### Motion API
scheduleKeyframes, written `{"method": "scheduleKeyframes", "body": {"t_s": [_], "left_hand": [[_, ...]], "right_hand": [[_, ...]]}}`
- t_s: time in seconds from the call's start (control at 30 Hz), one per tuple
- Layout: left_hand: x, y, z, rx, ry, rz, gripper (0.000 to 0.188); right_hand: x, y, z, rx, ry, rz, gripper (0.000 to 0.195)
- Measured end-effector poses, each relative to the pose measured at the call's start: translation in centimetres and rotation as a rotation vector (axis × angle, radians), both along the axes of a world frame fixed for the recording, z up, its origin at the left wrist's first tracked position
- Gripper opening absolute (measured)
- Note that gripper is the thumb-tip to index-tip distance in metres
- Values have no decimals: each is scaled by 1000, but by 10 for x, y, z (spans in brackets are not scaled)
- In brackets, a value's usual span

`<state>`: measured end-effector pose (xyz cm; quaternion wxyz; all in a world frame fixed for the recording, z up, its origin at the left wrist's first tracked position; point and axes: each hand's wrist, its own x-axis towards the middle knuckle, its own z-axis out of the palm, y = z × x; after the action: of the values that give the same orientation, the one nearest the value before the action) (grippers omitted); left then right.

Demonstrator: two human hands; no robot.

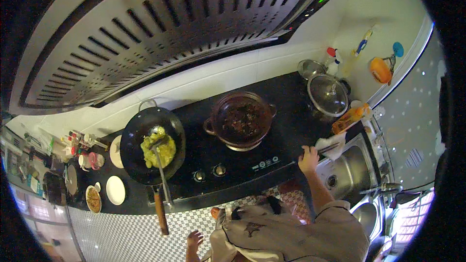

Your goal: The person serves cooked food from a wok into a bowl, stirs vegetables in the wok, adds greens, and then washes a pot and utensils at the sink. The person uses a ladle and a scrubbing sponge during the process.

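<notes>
My right hand (308, 158) is at the counter's edge beside the sink, on or at one end of dark chopsticks (328, 147); their other end lies over a white cloth (335, 145). Whether the fingers grip them is not clear. My left hand (195, 238) hangs over the tiled floor with fingers apart, holding nothing. On the left of the stove a black wok (133, 153) holds yellow-green food (169, 153), with a metal spatula (164, 182) resting in it. A brown pot (217, 107) with dark contents stands on the other burner.
A glass-lidded pot (327, 94) stands at the back right, near an orange bottle (347, 119). The steel sink (351, 167) lies right. Left of the wok are a white plate (115, 190), a dish of food (94, 200) and seasoning jars. The range hood (174, 40) overhangs the stove.
</notes>
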<state>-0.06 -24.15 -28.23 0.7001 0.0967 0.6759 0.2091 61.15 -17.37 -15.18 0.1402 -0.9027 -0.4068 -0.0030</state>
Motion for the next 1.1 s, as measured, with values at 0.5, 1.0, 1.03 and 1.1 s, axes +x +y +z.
{"method": "scheduleKeyframes", "body": {"t_s": [0.5,1.0,1.03,1.1], "left_hand": [[-192,31,22,394,-59,250,13],[-251,2,-10,304,-143,283,18],[-253,-4,-11,292,-101,266,20],[-256,-16,-14,302,-53,294,17]], "right_hand": [[-415,124,165,-450,589,751,80],[-376,165,217,-337,206,602,32],[-375,165,245,-431,335,527,34],[-348,169,238,-460,719,388,35]]}}
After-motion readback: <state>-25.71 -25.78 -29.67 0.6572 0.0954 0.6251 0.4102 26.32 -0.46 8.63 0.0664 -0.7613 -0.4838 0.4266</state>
